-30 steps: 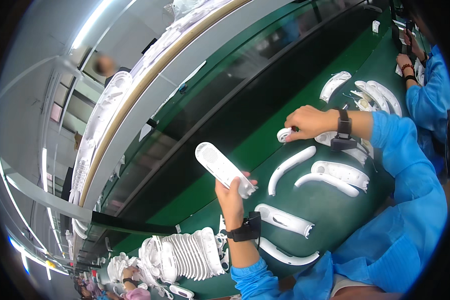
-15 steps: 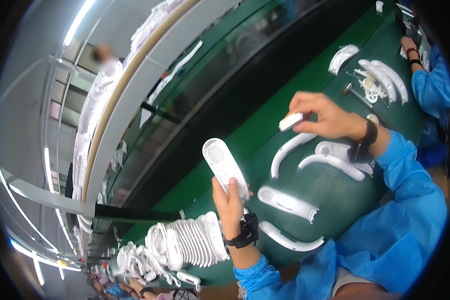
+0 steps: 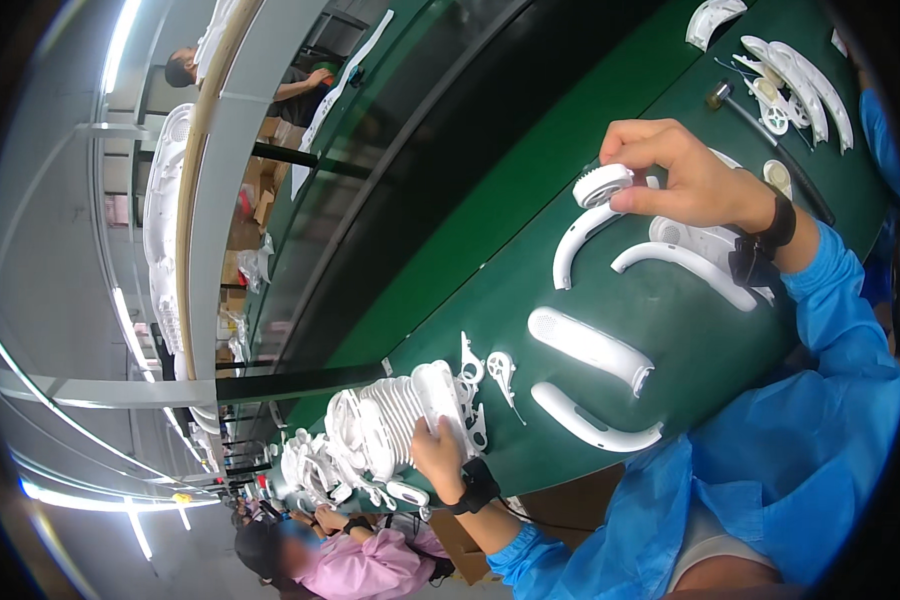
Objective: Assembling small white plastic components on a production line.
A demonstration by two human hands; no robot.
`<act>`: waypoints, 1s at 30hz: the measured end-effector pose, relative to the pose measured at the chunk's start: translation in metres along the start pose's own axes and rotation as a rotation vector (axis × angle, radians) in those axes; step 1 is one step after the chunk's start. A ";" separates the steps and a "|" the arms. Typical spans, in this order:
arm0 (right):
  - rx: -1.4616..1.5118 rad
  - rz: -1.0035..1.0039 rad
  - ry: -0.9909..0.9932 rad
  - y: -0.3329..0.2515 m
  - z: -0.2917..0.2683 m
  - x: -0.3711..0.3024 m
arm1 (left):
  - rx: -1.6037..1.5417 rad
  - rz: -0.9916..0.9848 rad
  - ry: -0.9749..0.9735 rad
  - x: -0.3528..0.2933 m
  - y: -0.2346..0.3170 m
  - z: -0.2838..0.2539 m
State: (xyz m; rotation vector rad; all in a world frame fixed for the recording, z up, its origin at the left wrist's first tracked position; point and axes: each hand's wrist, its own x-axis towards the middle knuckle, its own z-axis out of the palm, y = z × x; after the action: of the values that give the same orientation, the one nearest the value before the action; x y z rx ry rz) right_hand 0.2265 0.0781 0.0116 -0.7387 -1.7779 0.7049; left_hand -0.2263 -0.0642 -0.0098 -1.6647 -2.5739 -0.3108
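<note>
Pinched between the fingers and thumb of my right hand (image 3: 680, 175) is a small round white plastic part (image 3: 600, 188) with a ridged edge, held above the bench. My left hand (image 3: 438, 458) grips the lower end of a long white plastic panel (image 3: 433, 390) with rounded ends, at the right end of a row of stacked white panels (image 3: 385, 425). Small white ring-ended parts (image 3: 501, 370) lie just right of that row. Nearer me are a perforated white housing (image 3: 590, 350) and a curved white strip (image 3: 595, 425). Below my right hand are two more curved strips (image 3: 685, 268).
A hammer (image 3: 770, 135) with a dark handle lies at the right, beside curved white shells (image 3: 805, 85) and small fittings. Loose white parts (image 3: 315, 470) are heaped left of the row. A person in pink (image 3: 370, 565) sits at lower left; a blue sleeve (image 3: 880, 145) shows at right.
My left hand has moved down and left with the long panel, bringing it to the row's end. My right hand has risen, and the round part in it has turned.
</note>
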 end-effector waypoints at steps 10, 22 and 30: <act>-0.003 -0.003 -0.011 -0.001 0.001 -0.003 | 0.108 -0.029 0.227 -0.018 -0.010 0.029; -0.022 -0.022 -0.024 0.002 0.005 -0.001 | 0.374 0.141 0.137 -0.031 -0.019 0.061; 0.001 -0.034 -0.035 0.003 0.006 -0.001 | 0.308 0.014 0.051 -0.028 -0.008 0.049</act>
State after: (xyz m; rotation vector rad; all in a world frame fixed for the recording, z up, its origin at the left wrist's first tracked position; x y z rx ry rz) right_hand 0.2221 0.0782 0.0069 -0.6981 -1.8176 0.6996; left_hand -0.2191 -0.0831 -0.0629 -1.5421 -2.4217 0.0438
